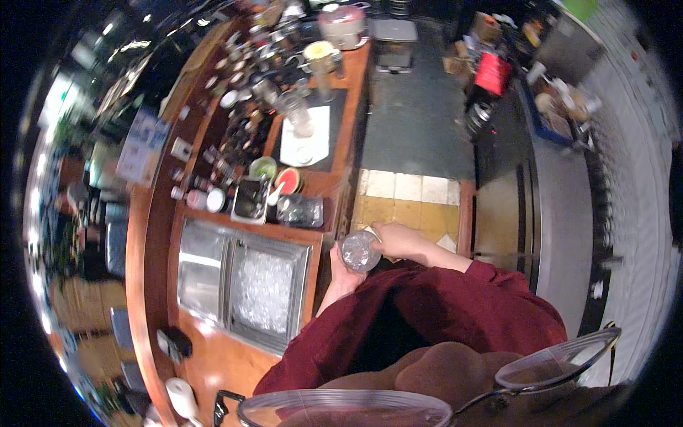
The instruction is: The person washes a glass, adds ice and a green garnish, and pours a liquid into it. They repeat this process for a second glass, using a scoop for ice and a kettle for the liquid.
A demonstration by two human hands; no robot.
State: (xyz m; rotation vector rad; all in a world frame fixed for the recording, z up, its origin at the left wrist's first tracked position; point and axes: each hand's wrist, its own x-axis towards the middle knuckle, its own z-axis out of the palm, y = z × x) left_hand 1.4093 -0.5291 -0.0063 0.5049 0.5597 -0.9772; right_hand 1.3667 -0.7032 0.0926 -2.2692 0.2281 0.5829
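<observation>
Close in front of my body, a clear drinking glass (359,252) is seen from above, with what looks like ice inside. My left hand (344,272) is wrapped round its near left side. At the far right of the rim, the fingers of my right hand (395,239) are bent together against the glass. A thin white thing (373,233) shows at those fingertips, too small to name. Left of the glass, a steel bin full of ice (263,288) is set into the wooden counter (238,354).
A cutting board (306,142) with a clear jar (299,119) lies farther along the counter. Nearer are a dark container (250,198), an orange-red bowl (288,181) and a clear plastic box (300,211). Several bottles crowd the left shelf. At right runs a steel counter (565,213).
</observation>
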